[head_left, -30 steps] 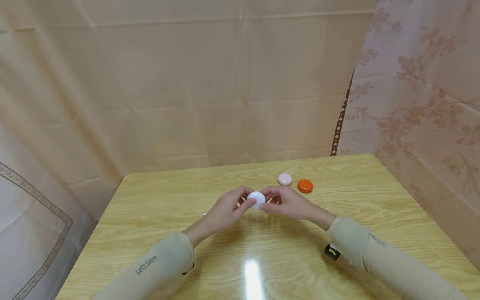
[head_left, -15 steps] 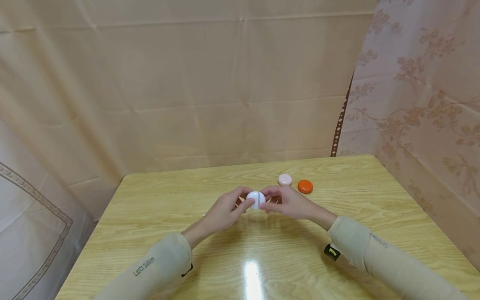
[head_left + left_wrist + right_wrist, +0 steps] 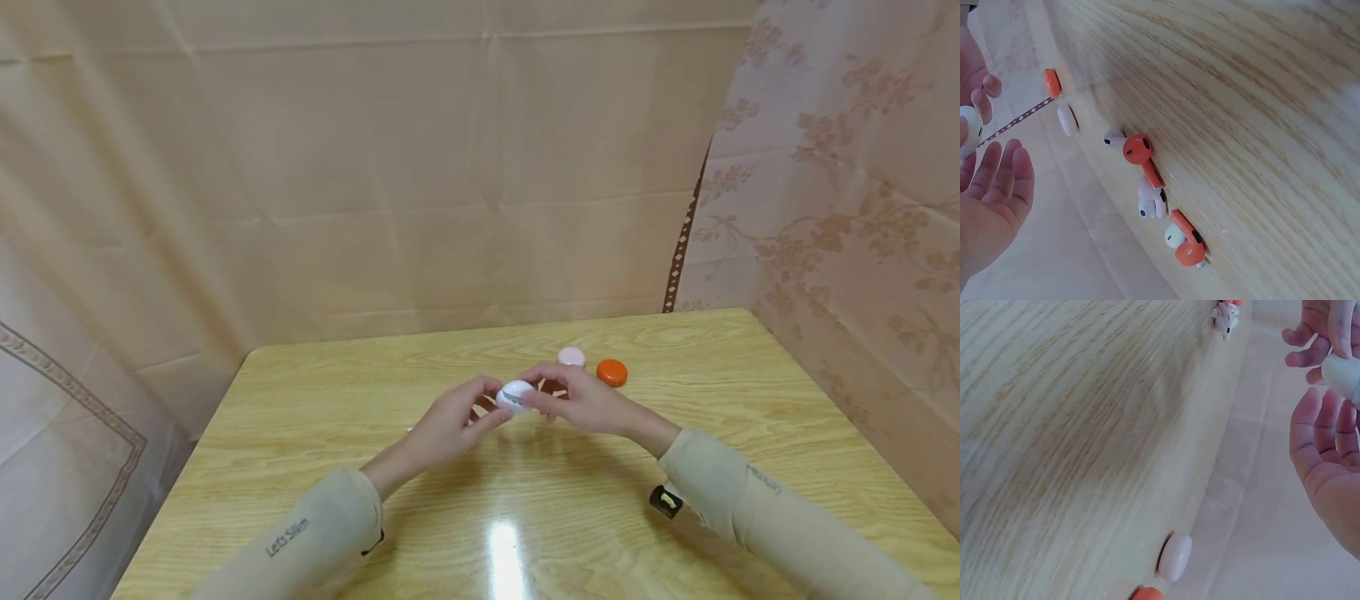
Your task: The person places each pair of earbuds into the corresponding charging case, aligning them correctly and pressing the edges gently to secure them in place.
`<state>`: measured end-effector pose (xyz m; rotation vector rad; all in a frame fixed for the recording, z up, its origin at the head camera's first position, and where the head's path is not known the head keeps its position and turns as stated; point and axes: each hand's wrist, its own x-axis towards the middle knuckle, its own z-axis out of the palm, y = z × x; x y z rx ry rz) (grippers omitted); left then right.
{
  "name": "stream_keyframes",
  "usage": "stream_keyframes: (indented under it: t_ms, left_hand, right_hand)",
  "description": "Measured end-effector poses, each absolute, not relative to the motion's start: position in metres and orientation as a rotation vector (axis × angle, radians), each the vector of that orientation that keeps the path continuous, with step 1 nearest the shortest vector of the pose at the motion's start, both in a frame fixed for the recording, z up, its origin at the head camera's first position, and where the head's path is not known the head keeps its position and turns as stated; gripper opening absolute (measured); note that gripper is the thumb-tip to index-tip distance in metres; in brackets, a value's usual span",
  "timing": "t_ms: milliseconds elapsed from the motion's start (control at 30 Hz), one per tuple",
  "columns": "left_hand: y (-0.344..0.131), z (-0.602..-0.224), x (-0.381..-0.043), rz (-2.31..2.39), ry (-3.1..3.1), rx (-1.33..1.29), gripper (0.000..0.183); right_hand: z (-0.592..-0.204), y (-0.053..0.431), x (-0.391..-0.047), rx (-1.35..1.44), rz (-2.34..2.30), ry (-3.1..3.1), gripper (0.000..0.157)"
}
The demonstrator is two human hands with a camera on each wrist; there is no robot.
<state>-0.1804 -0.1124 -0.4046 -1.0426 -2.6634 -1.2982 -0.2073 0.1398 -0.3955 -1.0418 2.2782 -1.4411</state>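
Both hands hold a small, round white earbud case (image 3: pixel 513 398) above the middle of the table. A grey seam runs slantwise across its face. My left hand (image 3: pixel 450 421) grips its left side with thumb and fingers. From the right, my right hand (image 3: pixel 588 402) pinches it, thumb over the front near the seam. In the left wrist view the white case (image 3: pixel 969 130) sits at the left edge, partly cut off. The right wrist view shows its smooth white shell (image 3: pixel 1341 376) between the hands.
A pink case (image 3: pixel 572 357) and an orange case (image 3: pixel 612 372) lie behind the right hand. Loose earbuds, including an orange one (image 3: pixel 1137 150), a pink one (image 3: pixel 1152 201) and a white one (image 3: pixel 1175 236), lie on the wooden table (image 3: pixel 300 400). Curtains hang behind.
The white case has turned and tilted: its face was plain, then showed an upright dark line, now a slanted grey seam. My right hand has shifted slightly up, its thumb further over the case.
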Motion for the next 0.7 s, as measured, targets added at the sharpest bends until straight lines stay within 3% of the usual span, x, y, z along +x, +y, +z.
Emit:
stream_keyframes:
  t_ms: [400,700]
  left_hand:
    - [-0.107,-0.402,-0.178,-1.221,-2.663,-1.042,0.026]
    - [-0.102,-0.397,-0.177,-1.319,-2.666,-0.964,0.069]
  right_hand:
    - [-0.388,0.134,-0.213,-0.880,-1.552,2.348,0.026]
    - [-0.387,0.131,-0.217,-0.816,-1.530,2.383,0.023]
